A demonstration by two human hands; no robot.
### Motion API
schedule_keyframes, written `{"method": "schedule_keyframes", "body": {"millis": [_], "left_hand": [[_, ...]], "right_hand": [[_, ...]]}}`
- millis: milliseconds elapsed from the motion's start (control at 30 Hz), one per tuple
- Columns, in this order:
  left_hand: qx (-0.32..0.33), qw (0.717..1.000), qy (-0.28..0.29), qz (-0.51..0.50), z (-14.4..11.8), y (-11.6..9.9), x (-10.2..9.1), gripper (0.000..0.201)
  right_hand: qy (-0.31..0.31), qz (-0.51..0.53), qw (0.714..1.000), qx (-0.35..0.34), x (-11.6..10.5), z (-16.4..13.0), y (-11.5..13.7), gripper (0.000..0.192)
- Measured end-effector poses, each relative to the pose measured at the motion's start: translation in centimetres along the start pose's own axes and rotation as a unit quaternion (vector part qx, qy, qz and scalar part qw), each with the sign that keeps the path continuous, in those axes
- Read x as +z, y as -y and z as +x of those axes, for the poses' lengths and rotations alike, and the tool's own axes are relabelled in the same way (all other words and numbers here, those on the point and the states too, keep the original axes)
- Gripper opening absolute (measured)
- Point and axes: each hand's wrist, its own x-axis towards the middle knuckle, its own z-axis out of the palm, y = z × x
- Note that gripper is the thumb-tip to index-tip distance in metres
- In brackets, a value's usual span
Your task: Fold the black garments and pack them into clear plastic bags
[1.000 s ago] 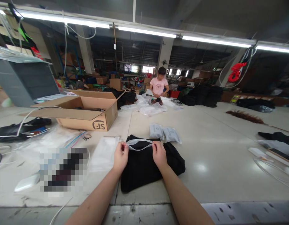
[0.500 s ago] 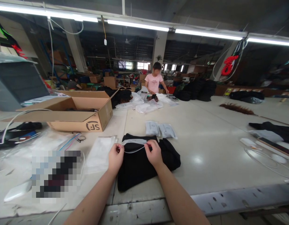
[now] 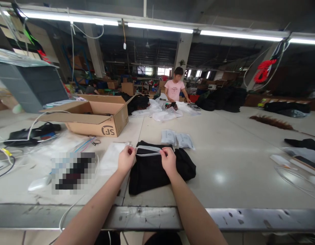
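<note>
Here, at the counter (image 3: 223, 163):
Hands: our left hand (image 3: 126, 158) and right hand (image 3: 168, 160) each pinch one end of the bag mouth (image 3: 148, 150), fingers closed on the thin film, the strip drawn almost flat between them.
Garment: the folded black garment (image 3: 157, 168) lies on the counter just ahead of us, directly under the strip and under both hands.
Progress: we judge the folding done and the bagging barely begun; the mouth looks only slightly parted, and none of the cloth appears to be inside yet.
Left to do: by our reading, widening the opening, sliding the cloth in and sealing.
Look: matte black, soft, a loose lobe spilling to the right; the film is clear and limp.
Around: flat bags (image 3: 111, 157) to the left, two filled packs (image 3: 176, 138) just beyond, an open carton (image 3: 96, 117) farther left, a person (image 3: 176, 89) working far across.
</note>
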Motion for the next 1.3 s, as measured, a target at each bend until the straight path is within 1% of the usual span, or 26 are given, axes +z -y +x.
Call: {"method": "schedule_keyframes", "body": {"millis": [100,167,233,300,400,467,533,600,733,800,867,900,967,1033,1100,1200,1267,1300], "left_hand": [[-0.001,1.000,0.010,0.004,-1.1,-0.5,0.4,0.023],[-0.002,1.000,0.003,-0.003,-2.0,-0.6,0.9,0.023],[-0.006,1.000,0.002,-0.013,-2.7,-0.6,1.4,0.023],[-0.008,1.000,0.008,-0.021,-3.1,-0.6,1.7,0.023],[-0.007,0.999,0.029,-0.029,-3.2,-0.6,1.7,0.024],[0.001,0.998,0.051,-0.041,-3.2,-0.6,1.5,0.025],[0.013,0.996,0.071,-0.057,-3.3,-0.7,1.4,0.026],[0.032,0.993,0.093,-0.067,-3.6,-0.9,1.4,0.026],[0.098,0.981,0.153,-0.068,-4.2,-1.2,1.8,0.022],[0.112,0.976,0.171,-0.068,-4.5,-1.3,2.0,0.020],[0.116,0.974,0.180,-0.080,-4.7,-1.3,2.2,0.014],[0.118,0.971,0.184,-0.093,-4.7,-1.3,2.3,0.015],[0.116,0.964,0.199,-0.134,-4.8,-1.4,2.3,0.029],[0.092,0.954,0.220,-0.183,-4.8,-1.5,2.4,0.041],[0.033,0.949,0.223,-0.218,-4.5,-1.6,2.3,0.045],[-0.069,0.953,0.183,-0.232,-3.9,-1.5,2.2,0.054],[-0.104,0.950,0.156,-0.250,-3.4,-1.3,2.1,0.064],[-0.113,0.945,0.152,-0.267,-3.1,-1.2,2.1,0.069]], "right_hand": [[-0.033,-0.054,0.998,0.027,-0.1,0.1,0.1,0.022],[-0.044,-0.091,0.995,0.019,-0.3,0.0,0.6,0.021],[-0.038,-0.134,0.990,-0.003,-0.5,-0.2,1.5,0.017],[0.009,-0.153,0.987,-0.044,-0.2,-0.8,2.6,0.013],[0.139,-0.099,0.977,-0.128,0.8,-1.9,4.4,0.012],[0.175,-0.088,0.970,-0.147,1.7,-2.5,5.2,0.020],[0.178,-0.114,0.968,-0.137,2.3,-2.7,5.6,0.025],[0.185,-0.152,0.964,-0.119,2.4,-2.6,5.5,0.029],[0.232,-0.208,0.945,-0.101,1.4,-2.2,5.1,0.036],[0.263,-0.232,0.933,-0.083,0.8,-2.0,4.9,0.037],[0.293,-0.247,0.921,-0.069,0.3,-1.8,4.8,0.044],[0.303,-0.251,0.917,-0.067,0.2,-1.8,4.7,0.049],[0.312,-0.257,0.912,-0.068,0.1,-1.7,4.4,0.054],[0.312,-0.264,0.911,-0.061,0.2,-1.7,4.2,0.052],[0.307,-0.269,0.912,-0.044,0.4,-1.7,3.9,0.042],[0.276,-0.259,0.926,-0.015,0.5,-1.5,3.4,0.031],[0.247,-0.237,0.940,-0.008,0.3,-1.3,3.1,0.028],[0.238,-0.220,0.946,-0.010,0.2,-1.2,3.0,0.028]]}}
